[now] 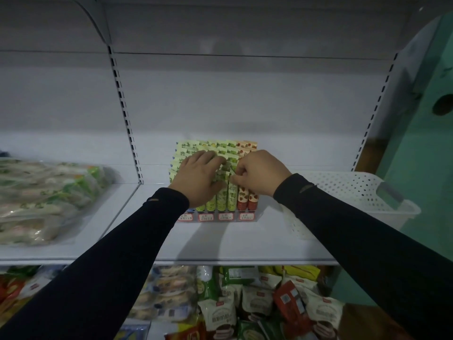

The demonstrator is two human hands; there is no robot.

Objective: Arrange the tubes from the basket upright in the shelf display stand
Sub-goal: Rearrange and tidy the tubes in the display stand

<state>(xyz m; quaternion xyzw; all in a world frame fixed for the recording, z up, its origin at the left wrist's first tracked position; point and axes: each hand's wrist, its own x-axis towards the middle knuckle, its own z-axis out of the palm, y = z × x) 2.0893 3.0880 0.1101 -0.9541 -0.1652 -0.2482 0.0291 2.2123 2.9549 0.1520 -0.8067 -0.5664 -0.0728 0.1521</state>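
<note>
A person in dark sleeves is working at the clear plastic display stand [215, 216] on the white shelf: the right hand [259, 173] is pinching a green tube [231, 192] into a nearly full row, the left hand [199, 177] is resting flat-fingered across neighbouring tubes, and the white perforated basket [353, 192] right of the stand looks almost emptied.

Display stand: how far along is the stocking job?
Mostly done: the display stand holds rows of green and red tubes upright. In hand: the right hand pinches a green tube's top while the left hand rests on its neighbours. Left: unclear, since the white basket's inside is barely visible.
</note>
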